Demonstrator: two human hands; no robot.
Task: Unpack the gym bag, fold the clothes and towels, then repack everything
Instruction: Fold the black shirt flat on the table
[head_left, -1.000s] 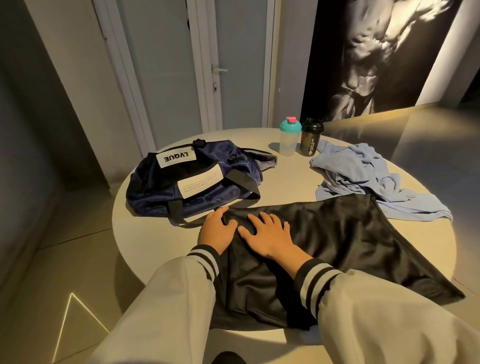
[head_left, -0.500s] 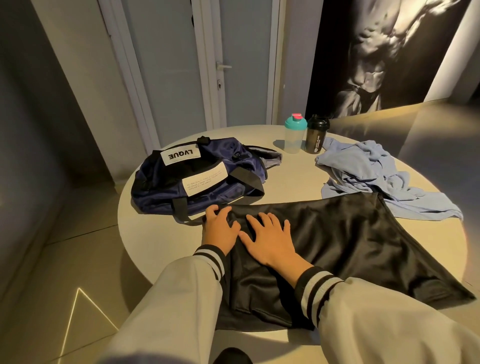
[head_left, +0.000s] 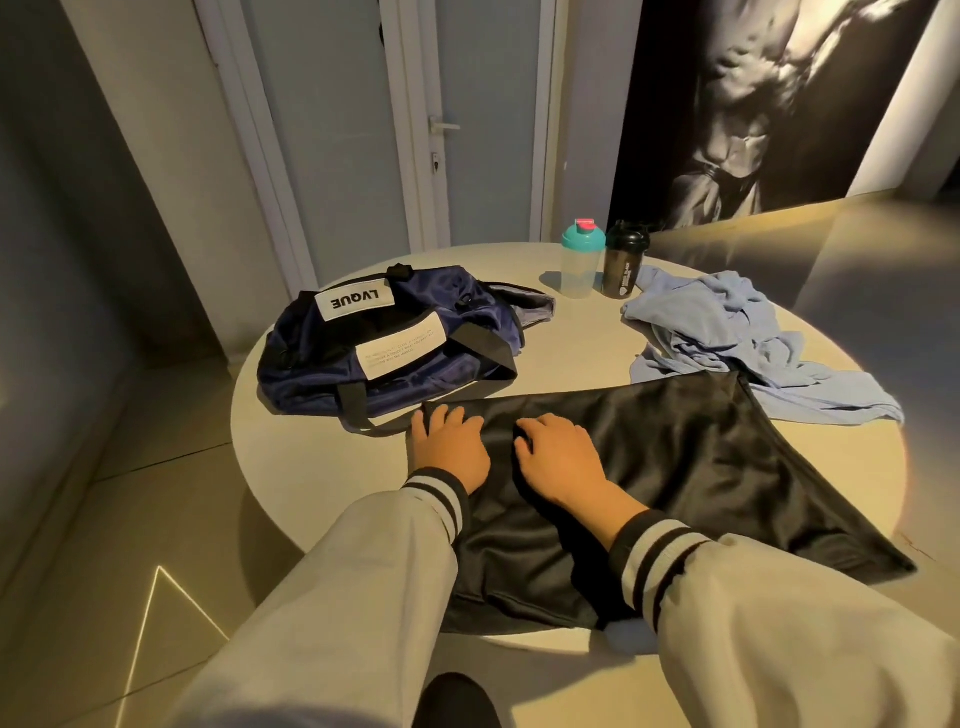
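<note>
Round cream tabletop (head_left: 571, 353) carries all items noted. Largest item: a black, glossy fabric garment (head_left: 675, 452), spread flat across the near half of the tabletop, its near edge hanging slightly over the rim and its right end tapering to a point. Next: a navy blue soft gym bag (head_left: 431, 379) with black straps and white labels, lying slumped on the far left of the tabletop, its near strap just beside the far left corner of the black garment. Next: a pale blue crumpled cloth (head_left: 727, 332), far right, its near edge touching the far edge of the black garment. Left hand (head_left: 449, 447) rests palm down on the far left corner of the black garment, fingers loosely bent, grip relaxed and closed on nothing visible. Right hand (head_left: 561, 452) rests just beside it on the same garment, fingers bent with tips against the fabric; whether the grip has gathered any fabric cannot be told. Smallest: a clear shaker bottle with teal lid (head_left: 582, 265) and a black shaker bottle (head_left: 625, 265), upright side by side at the far edge, the black one touching the pale blue cloth.
</note>
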